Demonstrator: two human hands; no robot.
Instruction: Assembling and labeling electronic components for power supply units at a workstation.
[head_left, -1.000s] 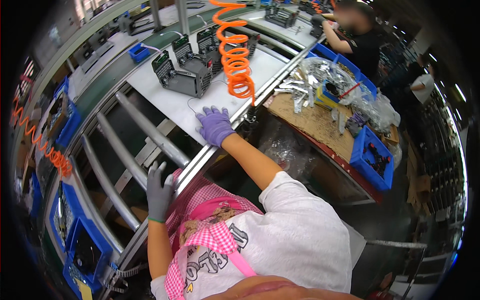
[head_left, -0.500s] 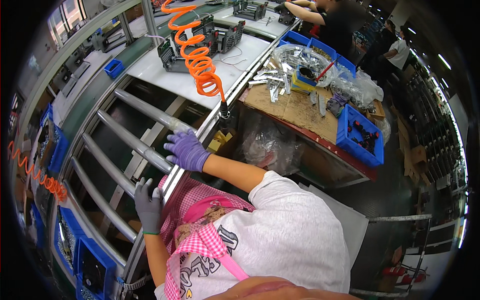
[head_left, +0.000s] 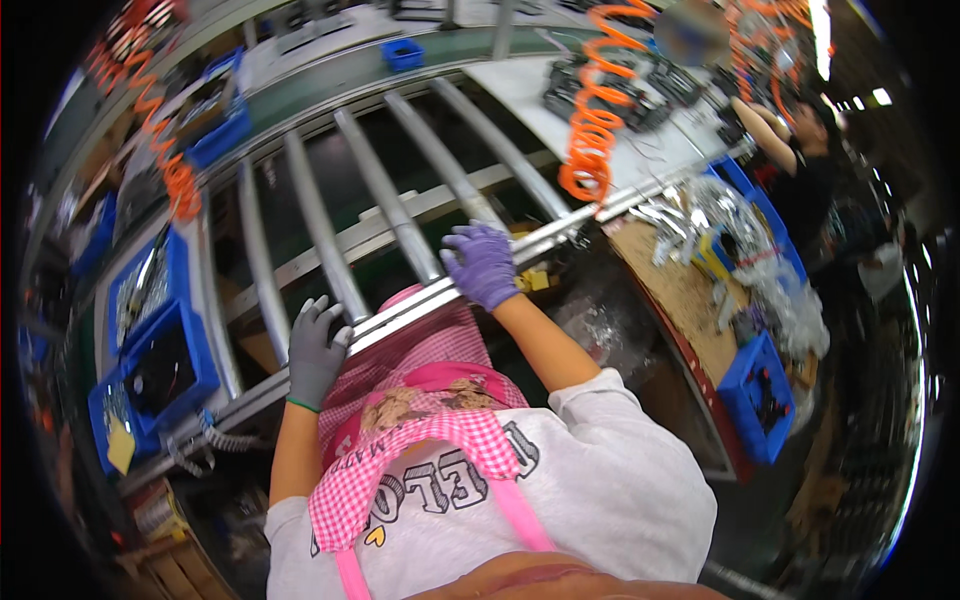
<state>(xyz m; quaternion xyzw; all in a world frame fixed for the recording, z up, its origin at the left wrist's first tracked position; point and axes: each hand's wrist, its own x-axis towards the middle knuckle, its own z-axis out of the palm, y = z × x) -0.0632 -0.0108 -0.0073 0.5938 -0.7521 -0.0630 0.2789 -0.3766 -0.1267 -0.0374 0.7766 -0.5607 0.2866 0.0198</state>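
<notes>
The undersides of both hands are hidden, so how firmly they press cannot be told. Beyond the right hand (head_left: 482,265), the dark units (head_left: 652,105) are blurred and partly covered by the orange hose (head_left: 600,120). A dark item in the blue bin (head_left: 200,350) left of the left hand (head_left: 317,345) is hard to make out, as is the space under the rollers (head_left: 383,190).

The rail (head_left: 402,314), straight bare metal, runs past both hands; the rollers, smooth grey tubes, stretch away ahead of them. To the right of the right hand, silvery strips (head_left: 675,225) lie on brown cardboard (head_left: 640,255), beside crumpled clear plastic (head_left: 795,300).

The left hand, in a grey glove, is open at the rail, fingers pointing up and slightly bent. The right hand, in wrinkled purple, lies open over the rail near a roller's end, fingers spread and angled leftward. Neither grips anything.
</notes>
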